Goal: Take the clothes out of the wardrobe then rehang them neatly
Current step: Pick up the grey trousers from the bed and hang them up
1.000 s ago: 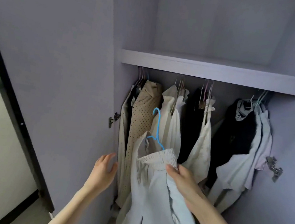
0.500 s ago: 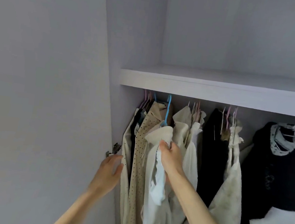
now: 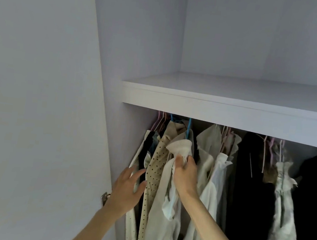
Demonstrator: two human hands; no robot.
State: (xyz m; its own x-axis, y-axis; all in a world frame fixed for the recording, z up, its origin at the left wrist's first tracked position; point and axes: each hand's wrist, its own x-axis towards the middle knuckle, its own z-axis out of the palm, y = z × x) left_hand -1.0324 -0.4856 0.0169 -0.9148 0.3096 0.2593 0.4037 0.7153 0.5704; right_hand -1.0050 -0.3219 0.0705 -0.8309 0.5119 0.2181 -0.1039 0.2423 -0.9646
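A pale cream garment (image 3: 163, 216) hangs on a blue hanger (image 3: 188, 128) whose hook goes up behind the shelf edge. My right hand (image 3: 184, 175) grips its bunched top just below the hanger. My left hand (image 3: 128, 190) has its fingers spread and touches the white and black clothes at the far left of the row, beside a beige dotted garment (image 3: 153, 177). More white garments (image 3: 211, 186) and black garments (image 3: 250, 191) hang to the right on pink hangers (image 3: 265, 151). The rail itself is hidden behind the shelf.
A pale lilac shelf (image 3: 235, 107) runs across above the clothes. The open wardrobe door (image 3: 35, 104) fills the left side, with a metal hinge (image 3: 104, 197) near my left wrist. The wardrobe's side wall (image 3: 138, 47) stands just left of the clothes.
My right hand lifted the cream garment on its blue hanger from low in front up into the row under the shelf. My left hand moved from the door edge onto the leftmost clothes.
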